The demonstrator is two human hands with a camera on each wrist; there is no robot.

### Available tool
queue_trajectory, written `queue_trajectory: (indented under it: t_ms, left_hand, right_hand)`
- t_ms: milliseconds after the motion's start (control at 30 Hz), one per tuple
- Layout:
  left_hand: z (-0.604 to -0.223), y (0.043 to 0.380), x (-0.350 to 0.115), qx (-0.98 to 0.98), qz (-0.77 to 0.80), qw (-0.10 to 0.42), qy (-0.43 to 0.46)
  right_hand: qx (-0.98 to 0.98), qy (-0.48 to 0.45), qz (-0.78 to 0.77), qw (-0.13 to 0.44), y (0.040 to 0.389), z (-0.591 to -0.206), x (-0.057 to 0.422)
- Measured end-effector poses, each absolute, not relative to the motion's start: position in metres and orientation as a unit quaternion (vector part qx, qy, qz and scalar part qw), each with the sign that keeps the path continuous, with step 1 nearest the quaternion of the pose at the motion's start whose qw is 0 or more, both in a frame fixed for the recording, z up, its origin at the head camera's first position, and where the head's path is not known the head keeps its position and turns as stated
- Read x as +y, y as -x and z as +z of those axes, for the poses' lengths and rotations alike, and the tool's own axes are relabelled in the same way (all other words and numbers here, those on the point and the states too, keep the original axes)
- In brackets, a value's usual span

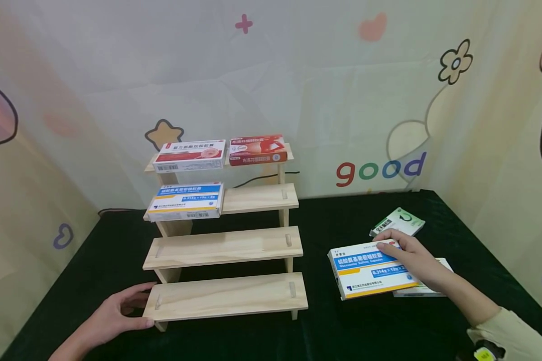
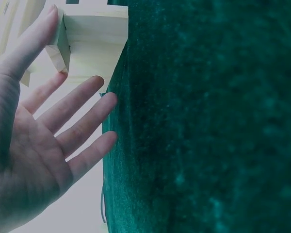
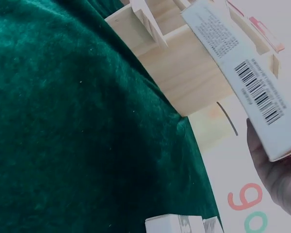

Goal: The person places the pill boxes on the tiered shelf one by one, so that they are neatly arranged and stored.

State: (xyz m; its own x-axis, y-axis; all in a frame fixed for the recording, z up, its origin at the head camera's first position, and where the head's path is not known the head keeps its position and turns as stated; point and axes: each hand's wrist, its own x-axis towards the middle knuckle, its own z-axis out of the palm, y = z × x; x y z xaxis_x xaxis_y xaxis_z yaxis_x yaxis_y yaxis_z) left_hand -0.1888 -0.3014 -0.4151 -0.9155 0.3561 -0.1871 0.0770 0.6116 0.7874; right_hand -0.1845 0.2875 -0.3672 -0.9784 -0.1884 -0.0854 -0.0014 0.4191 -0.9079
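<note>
My right hand (image 1: 413,258) grips a white, blue and yellow medicine box (image 1: 366,276) at its right end, thumb on the printed face. In the right wrist view, the box's barcoded side (image 3: 259,92) shows. A four-step wooden display stand (image 1: 226,298) is left of it. At the left end of the lowest step is my left hand (image 1: 119,313), thumb tip at the front corner and index finger at the back. The left wrist view shows that hand's fingers (image 2: 85,124) spread and nearly straight. A similar blue-and-white box (image 1: 187,200) lies on the second step from the top.
Two red-and-white boxes, one left (image 1: 191,156) and one right (image 1: 258,150), lie on the top step. A green-and-white box (image 1: 399,220) lies on the dark green cloth (image 1: 325,331) beyond my right hand. Another white box (image 1: 442,265) is partly hidden beneath that hand. A printed curtain (image 1: 271,90) hangs behind.
</note>
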Motion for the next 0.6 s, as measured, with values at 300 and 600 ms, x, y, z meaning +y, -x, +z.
queue_trajectory:
  t_ms: [300, 600]
  left_hand:
    - [-0.415, 0.19, -0.301, 0.878, 0.431, 0.161, -0.132]
    - [-0.413, 0.189, -0.301, 0.879, 0.427, 0.156, -0.143]
  right_hand:
    - [0.801, 0.109, -0.583, 0.082, 0.189, -0.356, 0.277]
    - [0.808, 0.104, -0.577, 0.062, 0.199, -0.346, 0.263]
